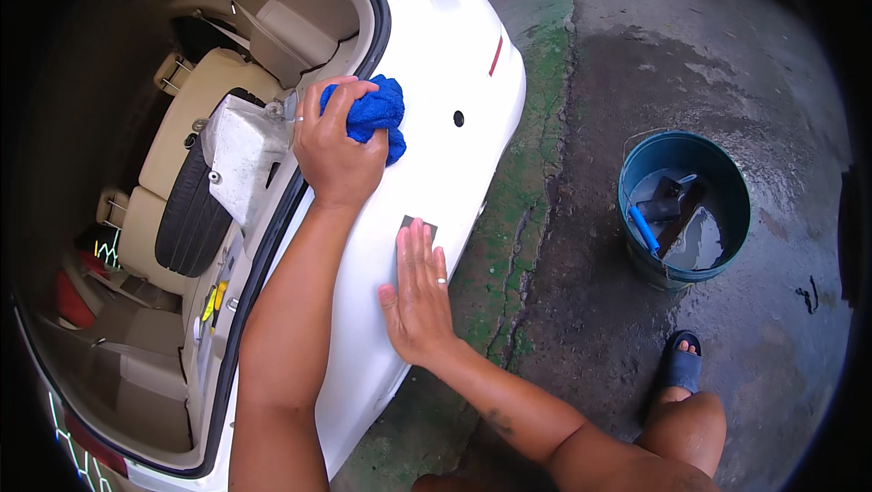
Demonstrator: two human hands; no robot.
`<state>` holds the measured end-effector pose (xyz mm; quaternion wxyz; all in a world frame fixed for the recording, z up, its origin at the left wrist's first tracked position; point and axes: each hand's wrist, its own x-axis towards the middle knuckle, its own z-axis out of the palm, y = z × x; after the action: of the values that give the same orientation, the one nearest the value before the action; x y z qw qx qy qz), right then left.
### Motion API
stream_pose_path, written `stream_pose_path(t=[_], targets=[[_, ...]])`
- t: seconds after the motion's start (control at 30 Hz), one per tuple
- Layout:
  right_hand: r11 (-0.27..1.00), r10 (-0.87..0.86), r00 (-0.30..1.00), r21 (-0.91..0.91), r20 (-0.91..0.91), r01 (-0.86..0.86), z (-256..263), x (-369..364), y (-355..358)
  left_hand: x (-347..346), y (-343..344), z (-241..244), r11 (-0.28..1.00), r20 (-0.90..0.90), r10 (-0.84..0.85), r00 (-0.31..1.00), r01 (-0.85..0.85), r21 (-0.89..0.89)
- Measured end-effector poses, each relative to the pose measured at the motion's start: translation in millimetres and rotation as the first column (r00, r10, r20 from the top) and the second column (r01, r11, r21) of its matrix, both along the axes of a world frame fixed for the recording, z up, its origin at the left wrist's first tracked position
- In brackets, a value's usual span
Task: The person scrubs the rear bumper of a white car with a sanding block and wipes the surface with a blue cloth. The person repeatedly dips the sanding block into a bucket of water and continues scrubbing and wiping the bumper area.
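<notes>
My left hand [340, 144] grips a bunched blue towelling cloth [379, 110] against the upper edge of a white car bumper [368, 247], beside the open trunk. Lower on the same bumper lies my right hand [422, 301], held flat with the fingers stretched out. Under its fingertips is a small dark grey piece of sandpaper [410, 221]; only its far edge shows, and the palm side is hidden. The bumper has a round dark hole [458, 118] and a narrow red reflector [495, 56].
Inside the trunk are a tyre [194, 212], a silvery metal bracket [248, 151] and yellow-handled tools [214, 301]. A teal bucket [739, 219] on the wet concrete floor holds cloudy water, dark blocks and a blue-handled tool [644, 229]. My sandalled foot [683, 362] stands near it.
</notes>
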<state>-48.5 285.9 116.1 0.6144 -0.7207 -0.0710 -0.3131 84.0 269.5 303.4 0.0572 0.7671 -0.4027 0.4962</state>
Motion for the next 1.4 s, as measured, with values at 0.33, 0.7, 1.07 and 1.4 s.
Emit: stream_pose_path(t=[0.33, 0.7, 1.07, 1.4], targets=[[0.999, 0.027, 1.000, 0.032, 0.014, -0.027, 15.5, -9.7, 9.7, -6.1, -2.6, -6.8, 1.000, -0.018, 0.024, 1.000, -0.024, 0.009], [0.997, 0.066, 0.998, 0.046, -0.004, -0.065, 18.1, -19.3, 10.5, -5.9, -8.1, -2.7, 1.000, -0.002, 0.008, 1.000, -0.008, 0.024], [0.999, 0.030, 0.992, -0.019, -0.120, -0.032, -8.3, 0.6, -13.7, -4.8, -5.7, -3.5, 0.999, -0.006, 0.003, 1.000, -0.003, 0.036], [0.999, 0.028, 0.979, 0.035, -0.204, -0.021, 8.9, 13.9, -30.1, -3.2, -3.5, -8.7, 1.000, -0.008, 0.004, 1.000, -0.004, 0.018]])
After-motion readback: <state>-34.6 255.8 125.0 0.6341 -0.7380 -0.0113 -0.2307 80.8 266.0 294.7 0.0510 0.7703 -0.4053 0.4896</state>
